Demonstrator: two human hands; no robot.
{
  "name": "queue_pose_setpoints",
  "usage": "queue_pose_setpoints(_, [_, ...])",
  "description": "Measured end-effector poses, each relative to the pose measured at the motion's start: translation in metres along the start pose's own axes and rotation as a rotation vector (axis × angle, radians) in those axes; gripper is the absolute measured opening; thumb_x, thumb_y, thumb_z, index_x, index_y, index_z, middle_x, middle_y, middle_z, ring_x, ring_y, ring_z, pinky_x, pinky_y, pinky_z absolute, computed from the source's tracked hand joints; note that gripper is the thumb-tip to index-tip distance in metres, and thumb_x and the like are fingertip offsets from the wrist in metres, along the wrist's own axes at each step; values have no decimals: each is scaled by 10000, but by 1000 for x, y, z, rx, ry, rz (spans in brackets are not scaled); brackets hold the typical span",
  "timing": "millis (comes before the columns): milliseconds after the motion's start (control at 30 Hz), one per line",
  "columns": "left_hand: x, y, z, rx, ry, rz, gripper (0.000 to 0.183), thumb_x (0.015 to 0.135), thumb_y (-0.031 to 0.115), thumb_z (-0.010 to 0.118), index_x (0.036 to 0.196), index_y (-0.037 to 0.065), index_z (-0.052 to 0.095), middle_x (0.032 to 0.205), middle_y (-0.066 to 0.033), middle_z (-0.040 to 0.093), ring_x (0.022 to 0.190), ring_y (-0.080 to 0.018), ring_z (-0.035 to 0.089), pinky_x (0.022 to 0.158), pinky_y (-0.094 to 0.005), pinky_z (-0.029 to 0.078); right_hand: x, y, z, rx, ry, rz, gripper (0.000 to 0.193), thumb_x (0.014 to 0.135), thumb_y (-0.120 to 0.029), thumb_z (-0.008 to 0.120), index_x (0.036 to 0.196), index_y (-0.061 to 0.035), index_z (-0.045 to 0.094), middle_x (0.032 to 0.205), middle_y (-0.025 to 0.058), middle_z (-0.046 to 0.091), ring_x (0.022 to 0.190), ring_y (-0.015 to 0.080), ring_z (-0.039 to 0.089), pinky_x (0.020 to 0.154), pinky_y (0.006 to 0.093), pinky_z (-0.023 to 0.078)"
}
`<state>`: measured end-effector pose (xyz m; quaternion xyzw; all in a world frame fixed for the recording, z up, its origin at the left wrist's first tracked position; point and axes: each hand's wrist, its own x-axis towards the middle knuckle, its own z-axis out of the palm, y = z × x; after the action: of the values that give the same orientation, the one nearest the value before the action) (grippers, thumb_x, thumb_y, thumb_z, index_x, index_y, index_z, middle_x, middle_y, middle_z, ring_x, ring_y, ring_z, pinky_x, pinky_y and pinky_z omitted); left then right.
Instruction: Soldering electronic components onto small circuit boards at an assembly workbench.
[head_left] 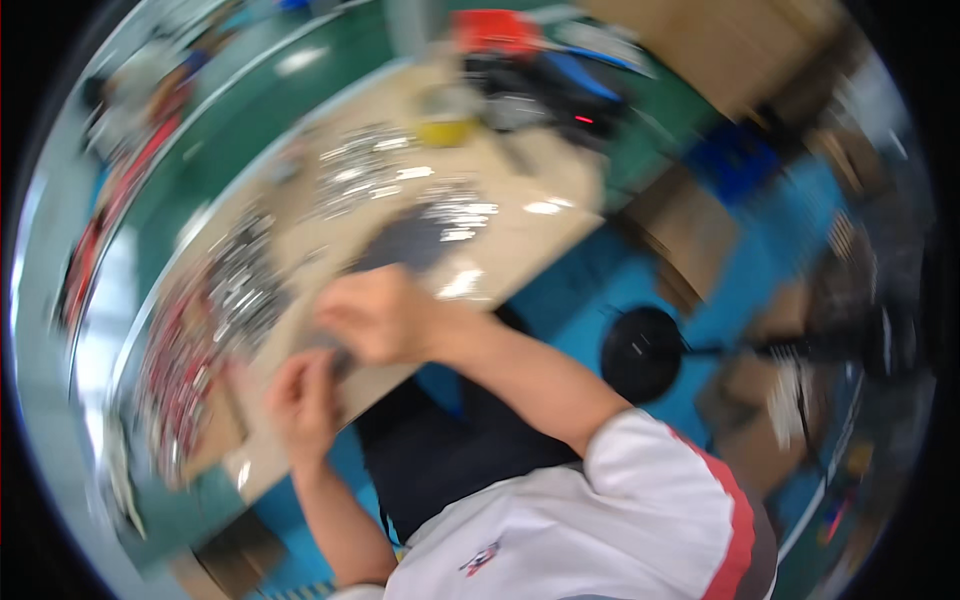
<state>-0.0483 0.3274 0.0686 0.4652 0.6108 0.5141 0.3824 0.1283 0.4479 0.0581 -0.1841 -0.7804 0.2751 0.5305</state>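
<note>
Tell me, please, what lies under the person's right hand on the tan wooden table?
A dark grey flat sheet runs under the right hand; motion blur and the hand hide whatever it grips.

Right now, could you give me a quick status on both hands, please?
Left hand and right hand close together on a small dark part, grip blurred. Piles of shiny metal pieces alongside on the table.
</note>
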Motion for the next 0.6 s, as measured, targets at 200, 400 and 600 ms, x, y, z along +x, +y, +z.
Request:
queue_pose_setpoints(200, [5,12,13,135,-98,271,123,1041,115,672,1057,18,747,662,20,627,576,-35,567,502,-240,436,2,-15,-21,-6,-73,134,91,1008,-42,636,967,-26,716,661,36,662,562,116,623,533,264,478])
queue_pose_setpoints(400, [-21,33,-6,-89,-40,281,100,1049,71,647,1067,5,720,673,5,619,565,-36,565,503,-234,422,3,-18,-18,48,-126,227,141,1043,-42,603,1002,-7,733,687,49,676,591,111,652,556,250,481])
queue_pose_setpoints(600, [-45,29,-104,-67,531,420,81,969,19,734,1046,24,710,807,33,659,671,-30,598,575,-212,453,-5,-3,-22,48,-80,258,205,1102,-140,580,1038,6,709,679,-9,636,511,12,469,478,184,348])
